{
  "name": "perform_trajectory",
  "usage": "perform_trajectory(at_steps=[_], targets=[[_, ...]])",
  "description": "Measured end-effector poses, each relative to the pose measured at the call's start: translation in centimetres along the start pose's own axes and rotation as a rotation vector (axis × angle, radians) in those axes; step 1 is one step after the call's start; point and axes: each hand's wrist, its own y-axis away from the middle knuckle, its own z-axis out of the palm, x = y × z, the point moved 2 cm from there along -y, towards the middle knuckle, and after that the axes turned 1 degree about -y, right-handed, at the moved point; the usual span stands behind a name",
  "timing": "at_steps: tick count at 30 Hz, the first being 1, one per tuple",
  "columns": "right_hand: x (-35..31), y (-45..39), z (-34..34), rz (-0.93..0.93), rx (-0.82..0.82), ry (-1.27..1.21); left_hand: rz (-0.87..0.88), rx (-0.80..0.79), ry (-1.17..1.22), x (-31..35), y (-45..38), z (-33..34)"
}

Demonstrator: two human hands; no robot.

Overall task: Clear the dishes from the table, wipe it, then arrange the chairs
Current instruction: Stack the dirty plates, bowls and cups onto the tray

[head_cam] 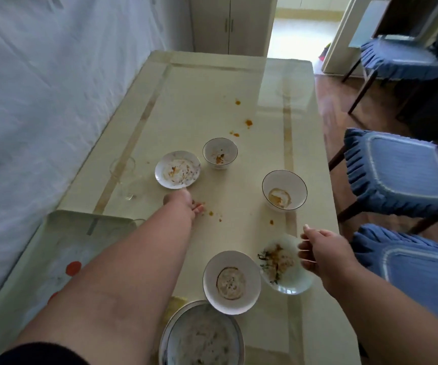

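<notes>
Nearest edge of the table (212,83): a large plate (203,335) smeared grey, partly cut off by the frame. Just beyond and touching its rim, a white bowl (231,281) with a brown ring of residue. Right of that bowl, touching it, a glass plate (283,264) with dark leafy scraps; the right hand (323,255) is over its right rim, fingers curled at the edge, though whether they actually grip the plate I cannot tell. Left side, near: a patterned tray (81,233) with red spots, partly under the left forearm. The left hand (183,202) is stretched out mid-table, fingers curled down toward orange crumbs (212,213), just short of a shallow soiled dish (177,169); its grasp cannot be made out. Right of centre, a gold-rimmed bowl (284,190) with yellow dregs. Farther, a smaller bowl (220,153) beside the shallow dish. Clear drinking glass (122,167) at the left edge. Orange spots (248,123) farther up. Three blue-cushioned chairs (399,175) stand along the right side, apart from the table.
</notes>
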Motion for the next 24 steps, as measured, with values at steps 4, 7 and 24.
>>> perform_trajectory(at_steps=[4,7,24], targets=[[2.1,-1.0,-2.7,0.053,0.091,0.031,-0.001,0.051,0.121,0.8,-2.7,0.7],[3.1,-1.4,-3.9,0.093,0.129,0.01,0.028,0.098,0.151,1.6,-4.3,0.7],[6.7,-1.4,-4.7,0.156,0.148,0.224,0.009,0.21,0.15,1.0,-4.4,-0.1]])
